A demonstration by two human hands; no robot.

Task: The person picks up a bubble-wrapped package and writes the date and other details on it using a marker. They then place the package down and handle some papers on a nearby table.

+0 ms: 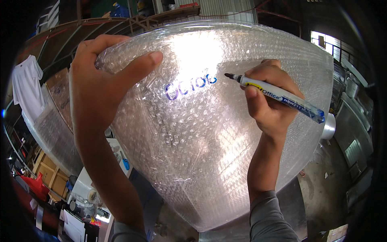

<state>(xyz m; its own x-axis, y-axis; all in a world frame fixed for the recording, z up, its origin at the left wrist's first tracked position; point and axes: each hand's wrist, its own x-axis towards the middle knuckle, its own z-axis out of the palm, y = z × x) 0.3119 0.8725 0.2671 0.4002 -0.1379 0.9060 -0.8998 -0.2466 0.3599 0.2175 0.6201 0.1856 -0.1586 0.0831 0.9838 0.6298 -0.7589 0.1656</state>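
Your left hand (pixel 96 82) is holding the upper-left corner of the bundle (pixel 189 161), thumb on its face, fingers hooked over the edge; your right hand (pixel 269 115) is gripping the marker (pixel 288 99) near its tip, just right of the blue lettering (pixel 192 84), contact unclear. Bundle's skin is looking soft, slick, easily dented, weight uncertain, so corner is probably serving best; marker is likely handling light, stiff, steadiest held low.

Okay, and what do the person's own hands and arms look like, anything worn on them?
Both the left hand and the right hand are ungloved, with no ring, watch or bracelet visible. The forearms are bare down to grey fabric sleeves, creased, with no markings that I can see.
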